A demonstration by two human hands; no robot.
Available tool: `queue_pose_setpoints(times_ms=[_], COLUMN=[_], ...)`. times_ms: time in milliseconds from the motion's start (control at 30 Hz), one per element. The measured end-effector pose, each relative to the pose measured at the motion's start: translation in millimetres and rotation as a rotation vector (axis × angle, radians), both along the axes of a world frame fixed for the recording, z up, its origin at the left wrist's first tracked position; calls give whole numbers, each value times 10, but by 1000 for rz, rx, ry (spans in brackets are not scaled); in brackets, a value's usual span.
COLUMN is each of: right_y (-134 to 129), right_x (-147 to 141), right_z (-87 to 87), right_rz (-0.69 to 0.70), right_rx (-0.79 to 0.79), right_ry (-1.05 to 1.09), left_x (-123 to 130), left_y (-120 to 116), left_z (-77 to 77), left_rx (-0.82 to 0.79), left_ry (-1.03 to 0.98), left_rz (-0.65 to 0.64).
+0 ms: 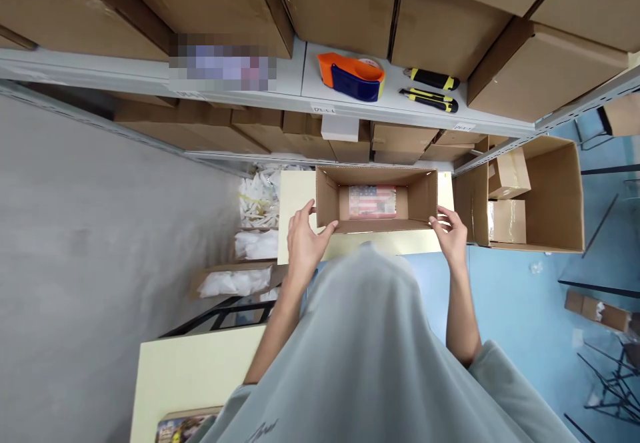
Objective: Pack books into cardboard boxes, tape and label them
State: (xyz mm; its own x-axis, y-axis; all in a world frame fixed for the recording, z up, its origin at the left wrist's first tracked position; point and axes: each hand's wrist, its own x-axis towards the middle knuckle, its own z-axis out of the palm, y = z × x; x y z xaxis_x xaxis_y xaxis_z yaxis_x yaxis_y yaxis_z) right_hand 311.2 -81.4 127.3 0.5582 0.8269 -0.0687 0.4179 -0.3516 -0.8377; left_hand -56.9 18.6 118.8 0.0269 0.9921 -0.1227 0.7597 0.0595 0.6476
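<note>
two of our hands, left and right, held an open cardboard box by its near corners, thumbs and fingers narrowed onto the brown walls. the box reached across between our fingers and just beyond them, its long axis running hand to hand. inside, ahead of our thumbs and nearer the left one, a flag-patterned packet lay lengthwise the same way, red-and-white striped with a blue patch.
</note>
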Motion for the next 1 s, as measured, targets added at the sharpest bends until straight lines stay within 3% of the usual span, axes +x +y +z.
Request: queue_pose_setpoints(times_ms=[133, 300, 400, 533, 667, 767, 900, 1000], right_y=[29, 242, 599, 1267, 1744, 1820, 1715, 1641], right_x=[-137, 93, 278, 490, 550, 454, 317, 350], right_z=[45, 173, 217, 191, 154, 153, 78, -42], right_rz=[14, 37, 43, 125, 173, 184, 249, 269], right_rx=[29, -27, -41, -76, -125, -135, -151, -176], right_ry=[-124, -190, -286, -382, -381, -286, 91, 262], left_x=[48, -12, -24, -19, 10, 66, 135, 153], left_y=[3, 164, 207, 182, 120, 93, 111, 161], left_z=[86, 183, 192, 186, 203, 209, 141, 45], left_rx=[21, 8, 12, 32, 41, 37, -30, -72], left_ry=[15, 56, 102, 127, 117, 64, -28, -6], left_rz=[-50, -158, -180, -198, -229, -326, -471, -493])
